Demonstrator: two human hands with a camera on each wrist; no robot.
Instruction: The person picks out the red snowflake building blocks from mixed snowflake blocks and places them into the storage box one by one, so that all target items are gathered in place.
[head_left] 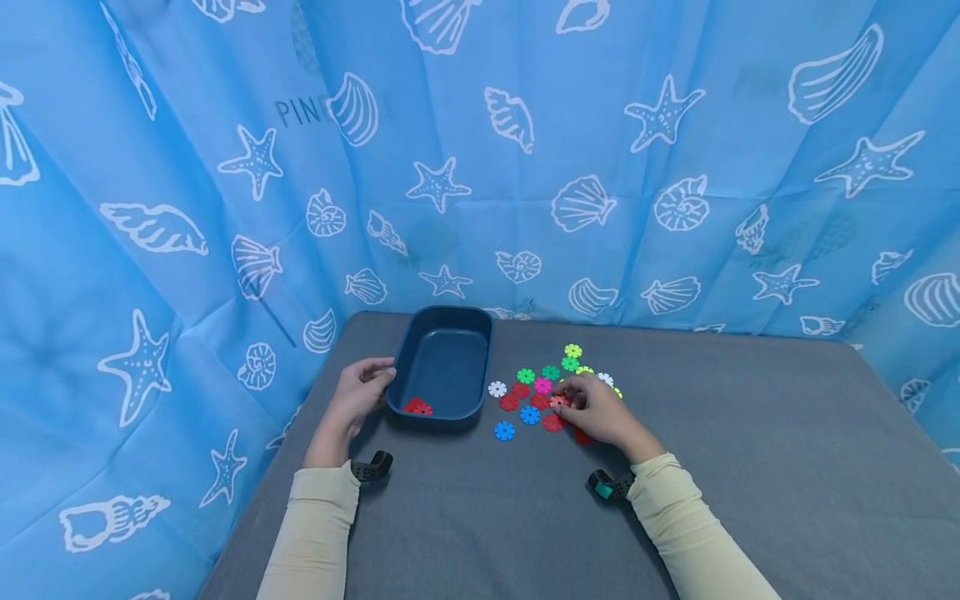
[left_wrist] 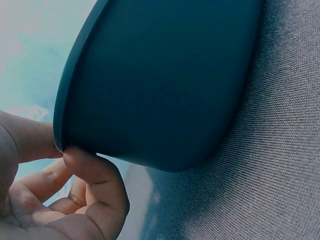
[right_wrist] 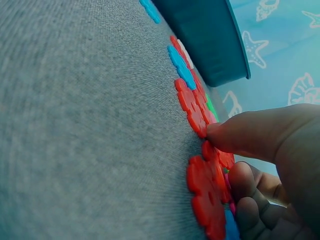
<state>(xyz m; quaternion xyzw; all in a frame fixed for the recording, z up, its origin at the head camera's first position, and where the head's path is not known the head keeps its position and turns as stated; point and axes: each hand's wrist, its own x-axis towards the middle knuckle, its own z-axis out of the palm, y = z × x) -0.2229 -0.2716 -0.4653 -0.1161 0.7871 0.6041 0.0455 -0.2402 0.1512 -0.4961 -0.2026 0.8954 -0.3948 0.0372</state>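
A dark blue rectangular plastic bin (head_left: 450, 417) stands at the left of the table with a few red notched discs (head_left: 417, 406) inside at its near end. My left hand (head_left: 358, 400) pinches the bin's left rim between thumb and fingers; the left wrist view shows the grip on the rim (left_wrist: 75, 85) close up. Over a loose group of notched plastic discs, my right hand (head_left: 597, 410) pinches a red disc (head_left: 558, 402) with thumb and fingertips. In the right wrist view, another red disc (right_wrist: 206, 197) lies below those fingertips. The right hand hides part of the group.
Blue discs (head_left: 505, 431), a white disc (head_left: 497, 389), green discs (head_left: 526, 377) and yellow discs (head_left: 573, 351) lie between the bin and the right hand. Grey cloth covers the table (head_left: 750, 400). A blue curtain with shell prints (head_left: 517, 208) hangs behind and at the sides.
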